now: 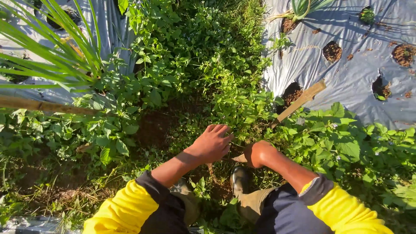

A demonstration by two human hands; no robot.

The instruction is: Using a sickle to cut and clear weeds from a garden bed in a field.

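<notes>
a: while sun falls across the furrow, where do the two hands sit?

b: low in the middle, over a strip of leafy weeds (203, 56) between two sheets of silver plastic mulch. the left hand (212, 143) lies palm down with fingers bent into soft green stems, closed on a tuft of them. the right hand (258, 154) is curled into a fist around the near end of a tool's wooden handle (299, 102).

a: what is that handle like?

b: pale, flat-sided, cut square at its far end. it slants up and right from the fist, out of the leaves and onto the edge of the right mulch sheet (346, 73). its working end is hidden in the plants, so i cannot tell what kind of tool it is.

a: and the sheeting?

b: smooth, shiny, wrinkled, punched with round holes showing crumbly brown soil (332, 51). the left mulch sheet (26, 93) lies mostly behind long, narrow, blade-like leaves (52, 52).

a: anything else near the hands?

b: dark bare earth (154, 125) just left of the left hand, broad matte leaves to the right, a dull rubber boot (239, 180) just below the right fist, and yellow sleeves with dark cuffs (125, 208) at the bottom.
</notes>
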